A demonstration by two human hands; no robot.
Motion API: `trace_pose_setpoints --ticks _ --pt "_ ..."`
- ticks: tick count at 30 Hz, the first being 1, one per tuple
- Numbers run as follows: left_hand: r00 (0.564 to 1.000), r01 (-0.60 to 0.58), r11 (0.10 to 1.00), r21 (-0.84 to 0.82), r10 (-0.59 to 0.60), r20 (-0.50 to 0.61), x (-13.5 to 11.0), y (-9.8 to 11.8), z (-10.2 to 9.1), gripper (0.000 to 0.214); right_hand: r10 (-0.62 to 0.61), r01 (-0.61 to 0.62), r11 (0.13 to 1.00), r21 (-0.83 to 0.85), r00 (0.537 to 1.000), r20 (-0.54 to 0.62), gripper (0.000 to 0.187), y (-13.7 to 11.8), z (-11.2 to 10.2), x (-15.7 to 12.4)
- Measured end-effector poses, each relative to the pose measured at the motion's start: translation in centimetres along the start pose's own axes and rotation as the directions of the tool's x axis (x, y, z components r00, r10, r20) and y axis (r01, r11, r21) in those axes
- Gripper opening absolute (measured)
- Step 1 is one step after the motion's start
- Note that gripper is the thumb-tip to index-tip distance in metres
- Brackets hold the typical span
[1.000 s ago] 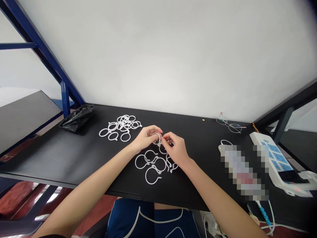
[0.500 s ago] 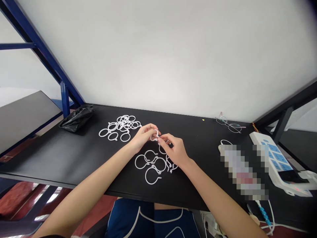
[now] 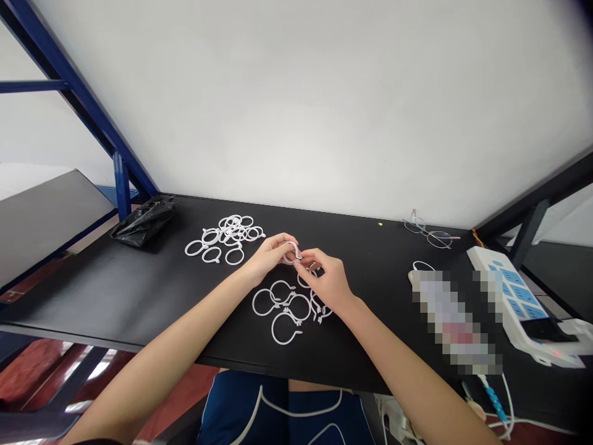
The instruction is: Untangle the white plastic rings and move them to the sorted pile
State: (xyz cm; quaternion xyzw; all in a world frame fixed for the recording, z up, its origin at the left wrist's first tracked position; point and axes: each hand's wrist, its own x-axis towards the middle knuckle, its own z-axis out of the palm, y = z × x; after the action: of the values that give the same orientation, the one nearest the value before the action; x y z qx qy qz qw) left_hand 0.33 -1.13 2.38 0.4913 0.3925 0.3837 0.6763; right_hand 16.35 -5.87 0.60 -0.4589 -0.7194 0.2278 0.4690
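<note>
Between my two hands, a little above the black table, is a white plastic ring [image 3: 291, 252] with a clasp at its right side. My left hand [image 3: 271, 256] pinches the ring's left part between thumb and fingers. My right hand [image 3: 328, 275] is closed on the clasp end, its fingertips meeting there. Below the hands lie several open white rings [image 3: 283, 329] with their ends apart, some partly hidden by my right hand. Left of my left hand is a heap of white rings [image 3: 234, 230] that look closed.
A crumpled black plastic bag [image 3: 143, 222] lies at the table's far left. On the right are eyeglasses [image 3: 439, 240], a blurred-out phone-like object [image 3: 456, 324] with a cable, and a white power strip [image 3: 516, 296]. A blue metal frame [image 3: 121, 185] rises at the left.
The ring has turned slightly in my fingers and shows more of its loop. My right fingers have shifted a little at the clasp. The rings on the table have stayed put.
</note>
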Motion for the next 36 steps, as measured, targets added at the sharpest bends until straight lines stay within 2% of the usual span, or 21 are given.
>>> trace_pose_setpoints --ticks 18,25,36 --pt "0.995 -0.01 0.997 0.073 0.004 0.095 0.23 -0.64 -0.47 0.021 -0.044 0.042 0.999 -0.014 0.994 -0.099 0.009 -0.16 -0.23 0.16" --pt "0.993 -0.002 0.999 0.048 -0.004 0.121 0.3 -0.67 -0.74 0.025 -0.036 0.031 0.999 -0.037 0.991 -0.125 0.011 -0.09 -0.25 0.18" --pt "0.991 0.026 0.999 -0.03 -0.022 0.129 0.3 -0.63 -0.72 0.024 0.001 -0.002 1.0 -0.014 0.995 -0.097 0.013 -0.03 -0.2 0.15"
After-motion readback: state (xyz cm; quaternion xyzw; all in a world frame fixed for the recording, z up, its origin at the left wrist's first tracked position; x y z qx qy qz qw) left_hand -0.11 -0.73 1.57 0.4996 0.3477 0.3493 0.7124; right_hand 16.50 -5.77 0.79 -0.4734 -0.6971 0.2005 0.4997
